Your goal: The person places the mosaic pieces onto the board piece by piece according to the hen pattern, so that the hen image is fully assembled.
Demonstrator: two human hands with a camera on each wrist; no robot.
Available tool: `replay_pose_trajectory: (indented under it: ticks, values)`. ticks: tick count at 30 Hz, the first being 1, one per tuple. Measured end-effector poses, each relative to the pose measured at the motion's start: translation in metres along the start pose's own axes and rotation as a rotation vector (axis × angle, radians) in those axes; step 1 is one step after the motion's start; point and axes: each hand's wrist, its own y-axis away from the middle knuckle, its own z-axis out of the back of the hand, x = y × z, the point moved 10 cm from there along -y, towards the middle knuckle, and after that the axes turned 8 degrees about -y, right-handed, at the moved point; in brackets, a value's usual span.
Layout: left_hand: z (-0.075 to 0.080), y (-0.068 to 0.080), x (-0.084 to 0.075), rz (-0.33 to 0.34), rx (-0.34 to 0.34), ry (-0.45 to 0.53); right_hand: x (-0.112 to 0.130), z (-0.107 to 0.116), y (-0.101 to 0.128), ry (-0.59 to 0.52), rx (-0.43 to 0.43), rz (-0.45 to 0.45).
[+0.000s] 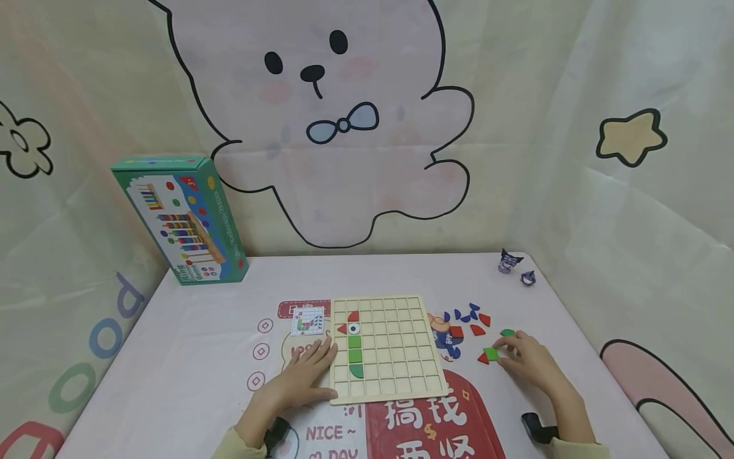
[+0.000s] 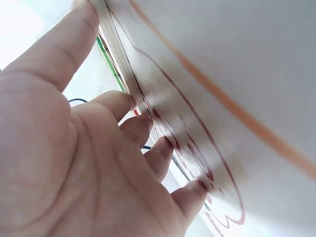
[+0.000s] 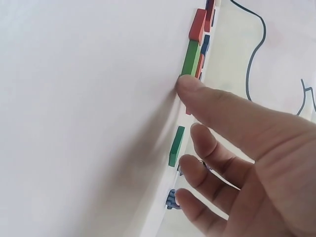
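Left hand [image 1: 304, 376] flat, fingers [image 2: 148, 126] straight, pressing wooden grid board [image 1: 395, 370] left edge. Right hand [image 1: 530, 360] fingers relaxed, thumb touching green square piece [image 1: 490, 353] on desk [image 1: 189, 344] right of board. Mat text: "NICE ~ DAY".

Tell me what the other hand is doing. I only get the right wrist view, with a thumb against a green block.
Observer: The left hand lies flat on the left edge of a pale wooden grid board.
Operator: Anything on that board?
Observer: Yes, there is a column near its left side: a red quarter-round piece, a white eye tile, two green square tiles and a green half-round piece at the bottom.
Operator: Where is my green block relative to the board?
Observer: The green square block lies on the table to the right of the board, apart from it. The right hand is touching it.
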Motion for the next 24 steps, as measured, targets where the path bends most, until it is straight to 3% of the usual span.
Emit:
replay_pose_trajectory:
  ticks: [14,24]
  values:
    - [0.002,0.0,-0.002,0.001,0.004,0.001,0.005,0.004,0.005,-0.028,0.011,0.027]
    - [0.0,0.0,-0.001,-0.003,0.009,-0.001,0.029,0.013,0.005,-0.01,-0.039,0.113]
